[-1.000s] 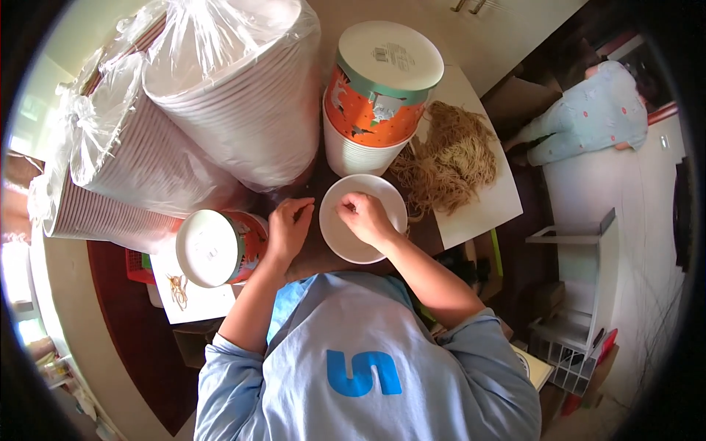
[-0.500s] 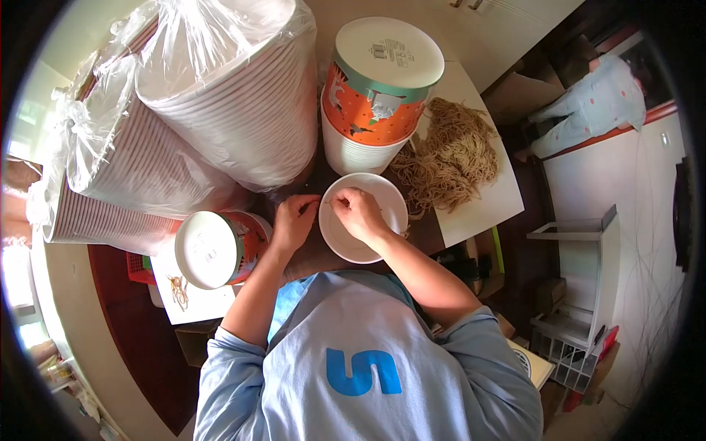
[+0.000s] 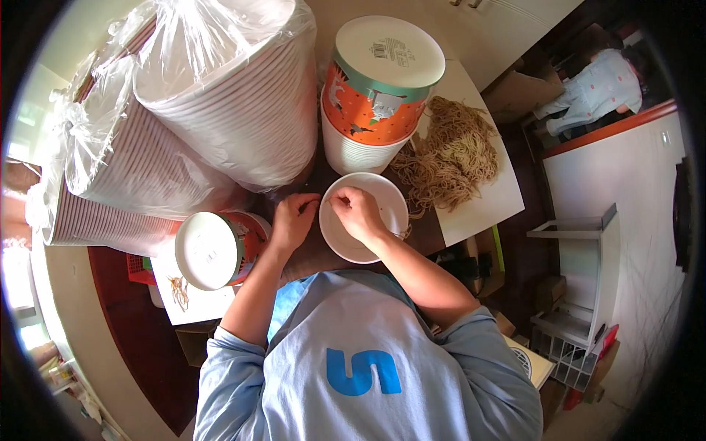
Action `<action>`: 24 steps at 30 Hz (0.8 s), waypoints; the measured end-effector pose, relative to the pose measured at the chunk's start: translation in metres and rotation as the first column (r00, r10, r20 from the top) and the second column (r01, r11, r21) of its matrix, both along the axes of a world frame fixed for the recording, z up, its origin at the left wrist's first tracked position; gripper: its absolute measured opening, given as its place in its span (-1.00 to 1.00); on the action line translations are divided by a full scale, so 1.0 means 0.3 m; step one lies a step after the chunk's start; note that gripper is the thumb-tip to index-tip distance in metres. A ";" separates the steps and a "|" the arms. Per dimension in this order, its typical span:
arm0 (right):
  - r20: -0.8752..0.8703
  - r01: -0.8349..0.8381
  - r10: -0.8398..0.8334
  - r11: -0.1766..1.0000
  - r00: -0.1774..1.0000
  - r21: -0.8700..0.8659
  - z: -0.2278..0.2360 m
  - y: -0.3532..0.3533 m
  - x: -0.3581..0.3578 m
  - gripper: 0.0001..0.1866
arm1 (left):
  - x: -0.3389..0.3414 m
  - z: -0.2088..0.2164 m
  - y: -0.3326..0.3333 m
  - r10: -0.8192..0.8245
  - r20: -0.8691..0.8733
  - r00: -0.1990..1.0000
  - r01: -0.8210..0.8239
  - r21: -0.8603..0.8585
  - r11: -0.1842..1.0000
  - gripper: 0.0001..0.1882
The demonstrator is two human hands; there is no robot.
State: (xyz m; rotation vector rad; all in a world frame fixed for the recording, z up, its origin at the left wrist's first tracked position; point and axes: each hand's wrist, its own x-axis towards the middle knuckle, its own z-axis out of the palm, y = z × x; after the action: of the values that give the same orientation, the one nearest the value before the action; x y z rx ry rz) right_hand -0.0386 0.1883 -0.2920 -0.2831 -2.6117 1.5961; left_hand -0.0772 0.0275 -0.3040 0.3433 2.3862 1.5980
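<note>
The white tub (image 3: 393,202) lies under the right hand (image 3: 357,213), its left rim between both hands' fingers; the left hand (image 3: 293,222) is just outside. Both sets look pinched together, though anything held is too small to tell. Fine work at this rim likely wants fingertips close, tub steady, and the tan cord heap (image 3: 462,151), beyond the right fingers, kept from snagging.
</note>
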 end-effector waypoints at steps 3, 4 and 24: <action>0.029 -0.006 0.007 1.000 1.000 -0.029 -0.009 0.001 -0.002 -0.84 | -0.001 -0.007 0.000 0.008 0.004 1.000 -0.008 0.003 1.000 -0.82; 0.039 -0.008 0.009 1.000 0.999 -0.015 -0.009 0.001 -0.003 -0.83 | -0.002 -0.009 0.000 0.008 0.002 1.000 -0.008 0.004 1.000 -0.82; 0.060 0.026 -0.027 1.000 0.998 0.003 0.000 -0.008 0.003 -0.82 | -0.003 -0.015 -0.003 -0.010 0.018 1.000 0.010 0.014 1.000 -0.81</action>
State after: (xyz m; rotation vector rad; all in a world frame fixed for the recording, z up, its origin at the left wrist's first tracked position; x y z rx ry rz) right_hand -0.0377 0.1860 -0.2920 -0.3700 -2.6422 1.6006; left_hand -0.0782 0.0267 -0.3086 0.3415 2.3569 1.6071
